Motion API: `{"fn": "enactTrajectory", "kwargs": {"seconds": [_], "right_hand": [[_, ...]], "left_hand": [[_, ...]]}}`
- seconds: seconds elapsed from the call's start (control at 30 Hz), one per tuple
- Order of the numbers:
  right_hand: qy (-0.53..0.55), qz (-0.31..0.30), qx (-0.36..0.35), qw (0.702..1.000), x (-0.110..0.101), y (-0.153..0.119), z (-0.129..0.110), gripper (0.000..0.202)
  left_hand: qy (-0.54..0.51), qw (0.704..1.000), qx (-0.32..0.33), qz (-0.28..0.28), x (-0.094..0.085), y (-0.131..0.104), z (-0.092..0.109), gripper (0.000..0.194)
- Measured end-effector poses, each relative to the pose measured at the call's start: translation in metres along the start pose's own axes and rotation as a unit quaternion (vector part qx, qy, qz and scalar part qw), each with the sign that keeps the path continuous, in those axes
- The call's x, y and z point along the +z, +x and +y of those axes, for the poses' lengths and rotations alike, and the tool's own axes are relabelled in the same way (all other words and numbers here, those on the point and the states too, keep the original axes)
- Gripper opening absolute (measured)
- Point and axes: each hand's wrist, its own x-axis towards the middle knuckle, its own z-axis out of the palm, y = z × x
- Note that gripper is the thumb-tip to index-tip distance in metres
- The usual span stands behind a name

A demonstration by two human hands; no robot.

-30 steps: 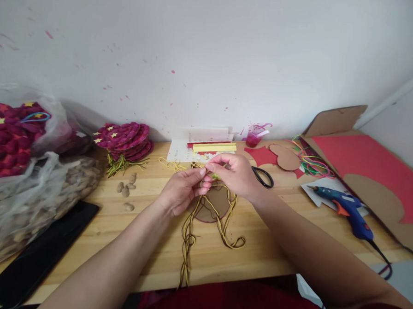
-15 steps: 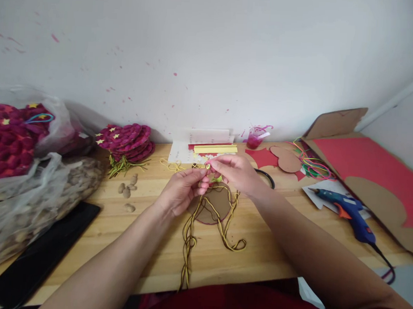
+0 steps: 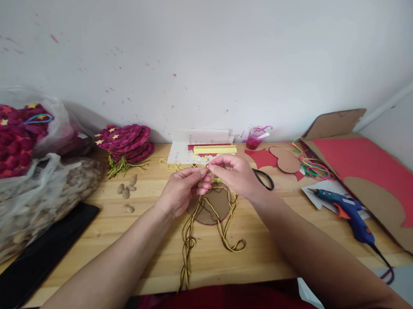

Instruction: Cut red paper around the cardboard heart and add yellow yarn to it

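Observation:
Strands of yellow and dark brown yarn (image 3: pixel 188 239) hang in loops across a round cardboard disc (image 3: pixel 208 214) and down towards the table's front edge. Above the disc's far side, my left hand (image 3: pixel 181 189) has thumb and fingers closed in a pinch on the yarn's upper end. Fingertip to fingertip with it, my right hand (image 3: pixel 236 174) pinches the same small spot. The exact part between the fingers is mostly hidden. Something small and bright green (image 3: pixel 216 180) shows just under the fingers. A black loop (image 3: pixel 264 179), like a scissors handle, lies beside my right wrist.
On the left are stacked magenta peanut-shell discs (image 3: pixel 132 143), loose peanuts (image 3: pixel 126 193), a bag of peanuts (image 3: pixel 87 178) and a black phone-like slab (image 3: pixel 42 252). On the right lie a blue glue gun (image 3: pixel 353 217), coloured cords (image 3: pixel 313 167) and a cardboard box (image 3: pixel 336 122). Behind stands a cup (image 3: pixel 254 141).
My right hand has shifted slightly, and the yellow bit between the fingertips shows less. More of the black loop is visible. The yarn and disc stay in place.

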Motion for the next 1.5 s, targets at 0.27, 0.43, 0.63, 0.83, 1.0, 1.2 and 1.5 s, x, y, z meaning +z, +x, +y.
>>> {"fn": "enactTrajectory", "kwargs": {"seconds": [0.27,0.43,0.63,0.83,1.0,1.2,1.5], "right_hand": [[-0.024,0.023,-0.014,0.999,-0.002,0.000,-0.005,0.017],[-0.020,0.010,-0.031,0.999,0.001,-0.002,-0.005,0.013],[-0.023,0.010,-0.023,0.999,0.002,-0.002,-0.002,0.015],[-0.019,-0.001,-0.014,1.000,0.002,-0.003,-0.003,0.015],[-0.030,0.016,-0.006,0.999,-0.001,-0.003,-0.007,0.014],[-0.053,0.019,-0.013,0.998,-0.002,-0.004,-0.010,0.013],[-0.019,0.004,-0.008,1.000,-0.009,0.000,-0.010,0.014]], "left_hand": [[-0.005,0.999,0.001,0.044,0.005,-0.002,0.002,0.006],[-0.007,0.999,0.002,0.036,0.005,-0.002,0.001,0.006],[-0.004,1.000,0.012,0.020,0.002,-0.001,-0.001,0.021],[0.009,0.999,0.012,0.037,0.005,-0.003,0.000,0.026],[0.023,0.998,0.017,0.058,0.007,-0.004,0.001,0.019],[-0.003,0.992,0.051,0.117,0.010,-0.004,0.005,0.006],[-0.013,0.990,0.069,0.121,0.007,-0.002,0.004,0.005]]}}
